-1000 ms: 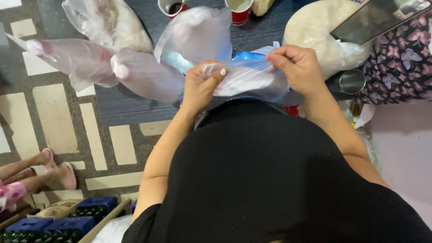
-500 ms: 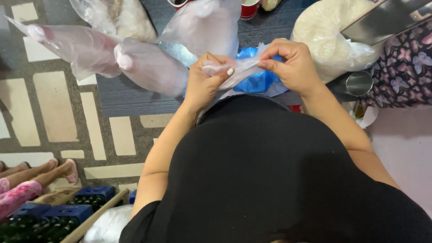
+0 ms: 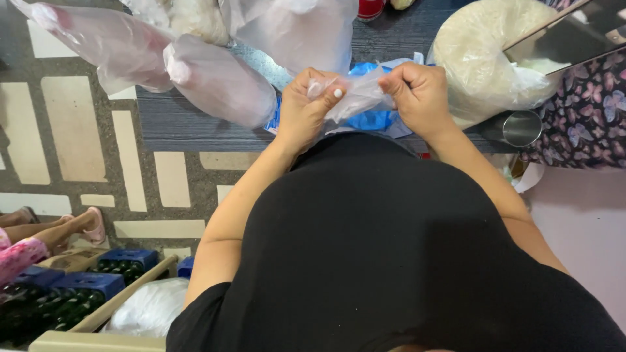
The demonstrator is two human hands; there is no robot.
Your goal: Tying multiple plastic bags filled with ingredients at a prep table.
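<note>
Two hands: both closed on one clear bag (image 3: 355, 98), held just before the chest.
Left hand (image 3: 306, 111): fingers pinched on the bag's left edge.
Right hand (image 3: 417, 94): fist gripped on the right edge.
Change: hands drawn closer since a second ago; film now bunched and taut between them, apparently being twisted or parted.
Nearby: blue bag (image 3: 372, 120) beneath; rice sack (image 3: 482, 58) to the right.
</note>
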